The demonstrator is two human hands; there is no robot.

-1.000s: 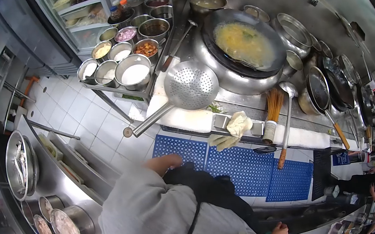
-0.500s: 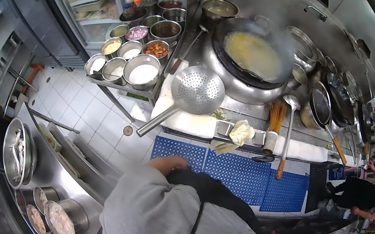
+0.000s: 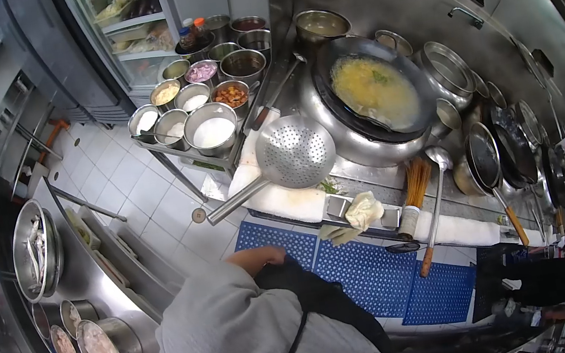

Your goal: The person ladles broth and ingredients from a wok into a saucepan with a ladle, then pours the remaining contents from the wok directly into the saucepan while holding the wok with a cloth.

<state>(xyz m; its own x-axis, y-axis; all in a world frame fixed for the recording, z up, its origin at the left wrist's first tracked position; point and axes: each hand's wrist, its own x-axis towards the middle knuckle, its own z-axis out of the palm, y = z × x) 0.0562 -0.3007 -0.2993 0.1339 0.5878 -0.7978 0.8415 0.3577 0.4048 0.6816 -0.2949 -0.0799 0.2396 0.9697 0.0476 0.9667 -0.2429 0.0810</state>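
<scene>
Head view: one steel cooking surface (image 3: pixel 361 166), furnished as follows. Large black wok (image 3: pixel 327 86), seated on a rounded steel ring towards the back edge; contents, cloudy yellow liquid with a bit of green. The ring presumably keeps its curved base steady. Round perforated steel skimmer (image 3: pixel 295 151), lying at the left end by the front edge, partly over a folded white towel (image 3: pixel 286 200); its handle juts past that edge, probably for easy reach. Long steel ladle (image 3: pixel 439 206), right of the wok, bowl inward, wooden grip overhanging the front edge, likely for the same reason. Bamboo-bristle brush (image 3: pixel 417 185), just beside the ladle. Crumpled cream cloth (image 3: pixel 364 211), draped at the front edge, apparently kept handy for wiping or gripping. Steel containers of seasonings (image 3: pixel 211 131), grouped on a cart beyond the left edge, mouths up, seemingly for quick scooping.

Hands: left hand (image 3: pixel 275 253), low beside the black apron (image 3: pixel 322 295), apart from the skimmer, the nearest utensil; its fingers are obscured, so opening, grasp and contact cannot be told. Right hand, outside the visible area; state unknown.
</scene>
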